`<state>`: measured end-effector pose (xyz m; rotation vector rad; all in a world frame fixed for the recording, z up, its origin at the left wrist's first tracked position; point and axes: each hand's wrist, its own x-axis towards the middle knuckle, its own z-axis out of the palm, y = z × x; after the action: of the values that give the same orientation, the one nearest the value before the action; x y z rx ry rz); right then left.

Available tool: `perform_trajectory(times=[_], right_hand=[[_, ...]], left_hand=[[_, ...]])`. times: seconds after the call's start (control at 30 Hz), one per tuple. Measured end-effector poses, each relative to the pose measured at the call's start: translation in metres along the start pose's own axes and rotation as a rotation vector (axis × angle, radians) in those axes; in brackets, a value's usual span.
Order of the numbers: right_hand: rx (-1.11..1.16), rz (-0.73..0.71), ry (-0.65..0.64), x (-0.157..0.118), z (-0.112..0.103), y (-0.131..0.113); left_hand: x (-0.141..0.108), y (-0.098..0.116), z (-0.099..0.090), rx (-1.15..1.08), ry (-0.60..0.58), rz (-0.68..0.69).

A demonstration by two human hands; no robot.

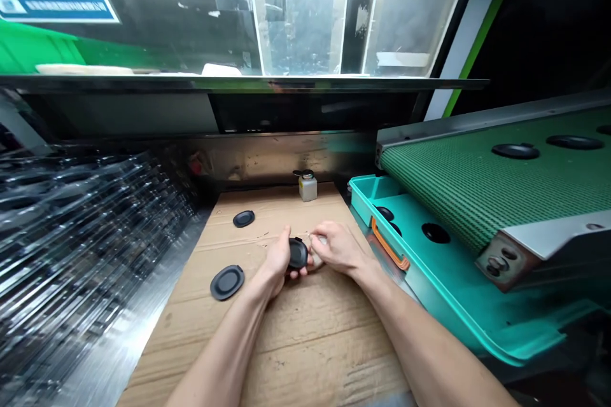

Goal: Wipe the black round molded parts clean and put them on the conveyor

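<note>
My left hand (277, 261) is closed around a black oval plastic lid (298, 254), its thumb along the near side and its fingers underneath. The lid is tilted up, with a small tab on its rim. At its right edge, my right hand (337, 245) is closed on a pale, cloth-like piece (316, 261), mostly hidden by the fingers. On the cardboard (305, 343) to the left lie a larger black lid (227, 282) and, farther back, a smaller one (244, 219).
A small white bottle (308, 188) with a dark top stands at the cardboard's back edge. To the right, a green conveyor belt (449, 165) carries black lids above a teal bin (429, 273) with an orange latch, holding several lids. Shiny clear plastic trays (71, 248) are stacked at left.
</note>
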<state>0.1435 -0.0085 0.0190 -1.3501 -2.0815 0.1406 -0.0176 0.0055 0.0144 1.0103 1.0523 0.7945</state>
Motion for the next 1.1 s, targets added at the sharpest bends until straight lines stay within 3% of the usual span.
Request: perform_trajectory(times=[0.07,0.13,0.23,0.33,0.4,0.5,0.67,0.73,0.9,1.1], right_hand=[[-0.002,0.075,0.124,0.001,0.003,0.004],[-0.057,0.158,0.147,0.0,0.004,0.007],[-0.196,0.324,0.019,-0.003,0.005,0.014],[-0.344,0.45,-0.112,-0.004,0.003,0.019],[-0.385,0.398,-0.074,-0.005,0.002,0.017],[-0.253,0.18,-0.024,-0.006,0.002,0.005],[-0.008,-0.111,-0.271,-0.012,0.009,-0.011],[0.014,-0.091,-0.216,-0.012,0.012,-0.011],[0.141,0.125,0.195,-0.006,0.024,-0.024],[0.026,0.089,0.197,-0.007,0.04,-0.045]], left_hand=[[0.003,0.006,-0.011,-0.312,-0.068,-0.114],[0.006,0.011,-0.023,-0.577,-0.157,-0.204],[0.008,0.015,-0.034,-0.812,-0.163,-0.257],[0.008,0.014,-0.039,-0.903,-0.115,-0.276],[0.008,0.014,-0.04,-0.923,-0.105,-0.28],[0.008,0.014,-0.042,-0.918,-0.102,-0.26],[0.01,0.011,-0.048,-0.799,-0.028,-0.088],[0.012,0.008,-0.048,-0.75,0.016,-0.001],[0.014,0.001,-0.03,-0.791,0.007,0.099],[0.009,-0.006,-0.004,-0.807,-0.202,0.099]])
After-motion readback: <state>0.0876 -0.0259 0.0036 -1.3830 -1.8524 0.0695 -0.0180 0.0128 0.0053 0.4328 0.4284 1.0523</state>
